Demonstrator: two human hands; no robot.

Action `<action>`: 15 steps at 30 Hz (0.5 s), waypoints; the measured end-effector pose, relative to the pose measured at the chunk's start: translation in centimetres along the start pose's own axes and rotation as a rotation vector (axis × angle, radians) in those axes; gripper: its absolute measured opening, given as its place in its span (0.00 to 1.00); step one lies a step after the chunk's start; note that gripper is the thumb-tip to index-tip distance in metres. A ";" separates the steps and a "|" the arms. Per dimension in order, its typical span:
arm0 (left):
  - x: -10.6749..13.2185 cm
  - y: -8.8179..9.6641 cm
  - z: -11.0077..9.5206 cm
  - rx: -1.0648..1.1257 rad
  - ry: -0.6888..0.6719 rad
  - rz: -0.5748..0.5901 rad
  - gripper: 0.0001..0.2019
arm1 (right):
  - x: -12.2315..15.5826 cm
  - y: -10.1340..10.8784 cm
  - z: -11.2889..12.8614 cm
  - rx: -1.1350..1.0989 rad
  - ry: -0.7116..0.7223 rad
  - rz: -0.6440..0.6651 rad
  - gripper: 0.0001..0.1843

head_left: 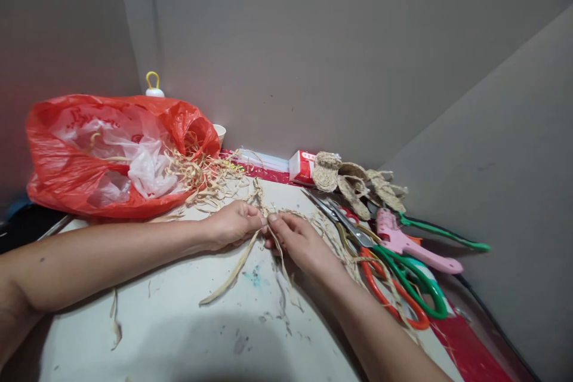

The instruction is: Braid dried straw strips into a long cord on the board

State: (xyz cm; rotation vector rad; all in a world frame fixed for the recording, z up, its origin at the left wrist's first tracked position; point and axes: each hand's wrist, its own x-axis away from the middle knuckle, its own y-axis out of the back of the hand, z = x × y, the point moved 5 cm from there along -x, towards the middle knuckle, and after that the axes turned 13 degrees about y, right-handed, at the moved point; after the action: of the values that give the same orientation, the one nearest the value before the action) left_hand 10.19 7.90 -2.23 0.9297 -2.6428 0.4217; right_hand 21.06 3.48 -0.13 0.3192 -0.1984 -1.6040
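Observation:
My left hand (233, 224) and my right hand (298, 242) meet at the middle of the white table (179, 322). Both pinch pale straw strips (233, 277) where a braided straw cord (259, 191) ends. The braid runs away from my fingers toward the wall. Loose strip ends trail from my fingers toward me across the table. Fingers of both hands are closed on the strips.
A red plastic bag (67, 173) spilling straw lies at the left. Right of my hands lie scissors with green handles (416, 277), scissors with orange handles (385, 298), a pink glue gun (407, 242), woven straw pieces (353, 182) and a red-white box (301, 167). Grey walls close in behind and at right.

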 end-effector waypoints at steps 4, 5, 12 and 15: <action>-0.2 -0.7 -0.3 -0.027 -0.066 0.083 0.14 | -0.1 -2.0 -1.4 -0.249 -0.204 0.167 0.18; -0.3 -0.7 -0.3 -0.038 -0.077 0.066 0.12 | -0.1 -2.1 -1.4 -0.244 -0.212 0.179 0.19; 0.0 -0.3 -0.5 -0.143 -0.012 0.063 0.07 | -0.8 -0.9 -2.4 -0.154 -0.237 0.199 0.18; 0.3 0.1 -0.4 -0.181 0.040 0.051 0.08 | -0.8 -0.9 -2.7 -0.167 -0.258 0.238 0.18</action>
State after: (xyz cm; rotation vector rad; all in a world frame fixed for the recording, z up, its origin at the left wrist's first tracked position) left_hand 10.01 7.93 -1.77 0.7907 -2.6207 0.2057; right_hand 21.15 4.48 -2.93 -0.0413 -0.2873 -1.4111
